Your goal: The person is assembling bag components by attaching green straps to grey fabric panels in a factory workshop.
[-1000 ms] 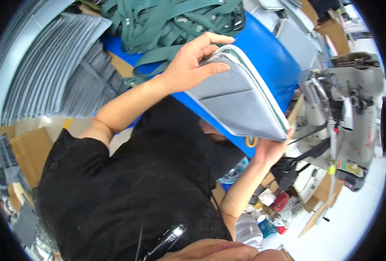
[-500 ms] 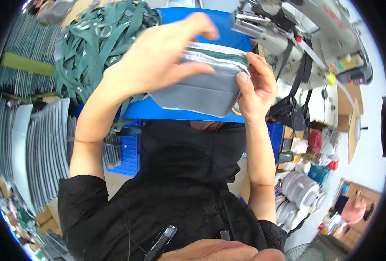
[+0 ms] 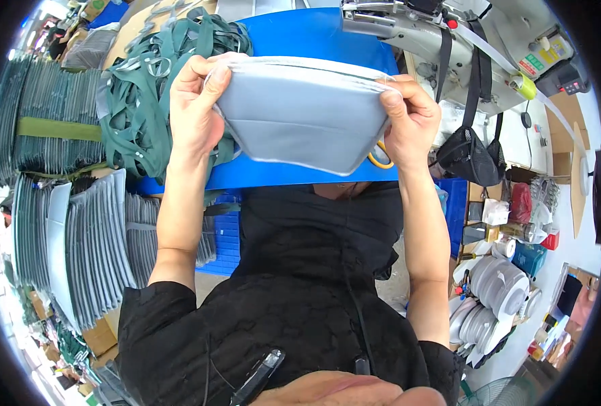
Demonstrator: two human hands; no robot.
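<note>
Nearest to my camera is the person's black shirt (image 3: 293, 298), just before the blue table (image 3: 307, 28). Over this table I see the grey fabric piece (image 3: 300, 108), held up. The left hand (image 3: 197, 108) pinches its upper left corner between thumb and fingers; the right hand (image 3: 412, 118) pinches the upper right corner likewise. Near the table's front edge shows a yellow loop (image 3: 376, 162). Green straps (image 3: 148, 101) lie heaped at the table's left; a sewing machine (image 3: 419, 40) stands at its right.
</note>
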